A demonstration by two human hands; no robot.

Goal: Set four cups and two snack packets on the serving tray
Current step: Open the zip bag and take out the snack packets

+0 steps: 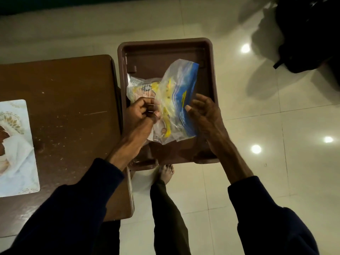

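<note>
A brown plastic serving tray (pixel 165 50) sits right of a wooden table, with its near end over the floor. Two snack packets are over its middle. A clear packet with a blue band and yellow print (pixel 181 89) lies tilted on top. A second clear packet with yellow and orange contents (pixel 141 87) lies partly under it on the tray floor. My left hand (pixel 143 113) pinches the left edge of the blue packet. My right hand (pixel 204 115) has its fingers spread against that packet's right side; whether it grips is unclear. No cups are in view.
The dark wooden table (pixel 70 100) is at the left, with a pale patterned placemat (pixel 16 148) at its left edge. Glossy cream floor tiles (pixel 266 126) lie to the right. A black bag (pixel 311 34) rests at top right. A bare foot (pixel 166 172) stands below the tray.
</note>
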